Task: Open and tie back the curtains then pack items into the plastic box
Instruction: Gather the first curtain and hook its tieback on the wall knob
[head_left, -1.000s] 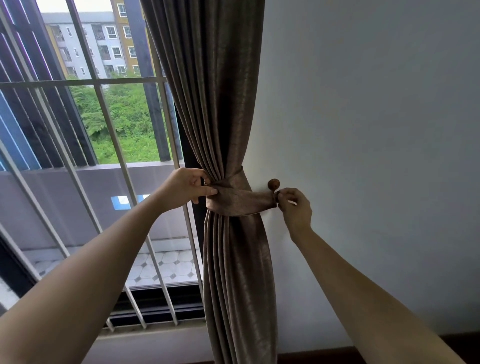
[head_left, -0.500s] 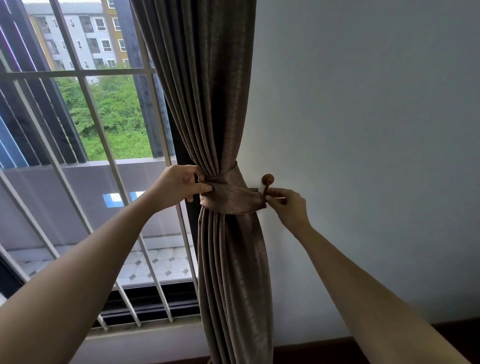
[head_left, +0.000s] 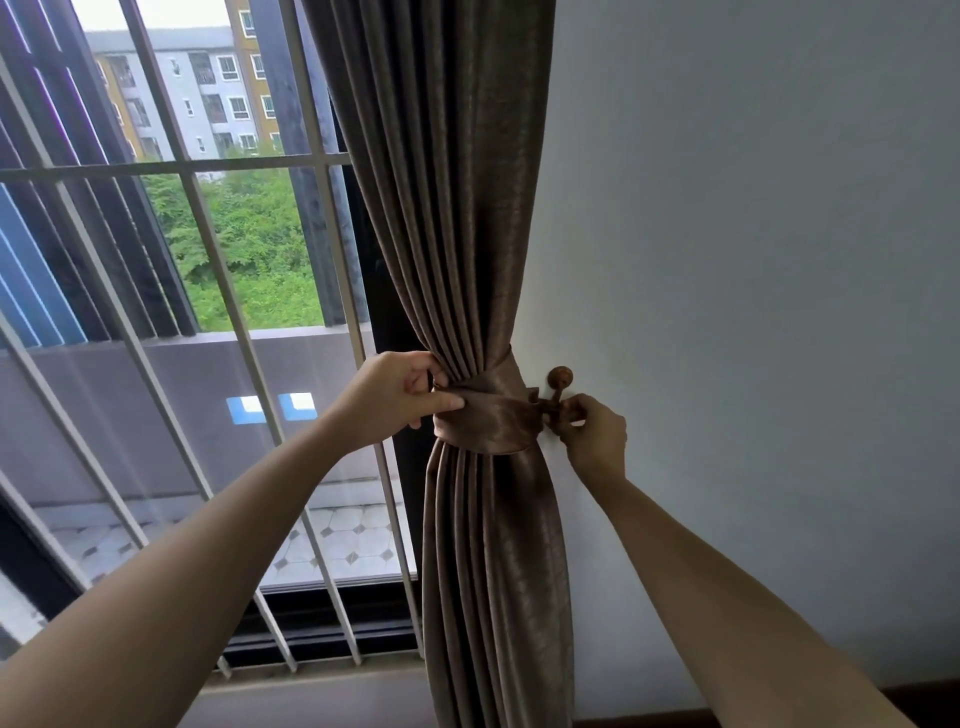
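Two bare forearms reach up from the lower corners, with bare wall (head_left: 753, 260) open to the right. The left hand (head_left: 400, 395) grips the tieback (head_left: 488, 421) at the left edge of the gathered curtain (head_left: 467, 208), thumb flat along the band. The right hand (head_left: 595, 434) pinches the tieback's other end at the hook (head_left: 560, 375), just under its knob, as it did half a second earlier. Window bars (head_left: 208, 166) stand beyond.
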